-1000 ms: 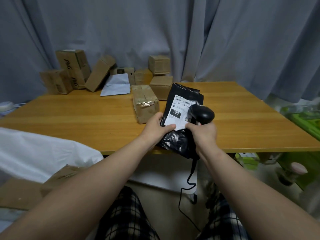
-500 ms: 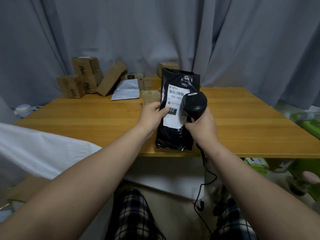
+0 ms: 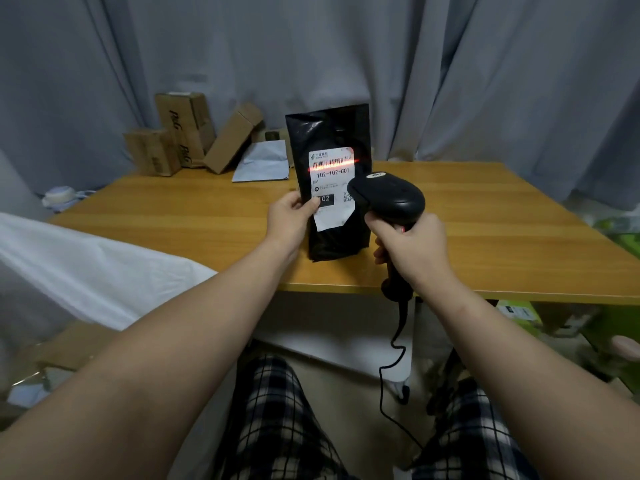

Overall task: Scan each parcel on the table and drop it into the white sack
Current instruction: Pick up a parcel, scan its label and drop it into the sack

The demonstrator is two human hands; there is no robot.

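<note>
A black plastic parcel bag [image 3: 329, 133] stands upright near the table's front edge, its white label [image 3: 331, 181] facing me. My left hand [image 3: 289, 220] grips its left edge, thumb on the label. My right hand [image 3: 412, 251] grips the handle of a black corded barcode scanner [image 3: 389, 197], which points at the label. A red scan line lies across the barcode at the label's top. The white sack [image 3: 90, 268] hangs open at the left, below the table edge.
Several brown cardboard boxes [image 3: 183, 129] and a grey mailer [image 3: 265, 161] sit at the back left of the wooden table [image 3: 502, 216]. A grey curtain hangs behind. Green items lie on the floor at the right. The scanner cable drops between my knees.
The black parcel has been lifted from lying flat to standing upright. The scanner has drawn back to the right of the label, and a red scan line now shows on the barcode.
</note>
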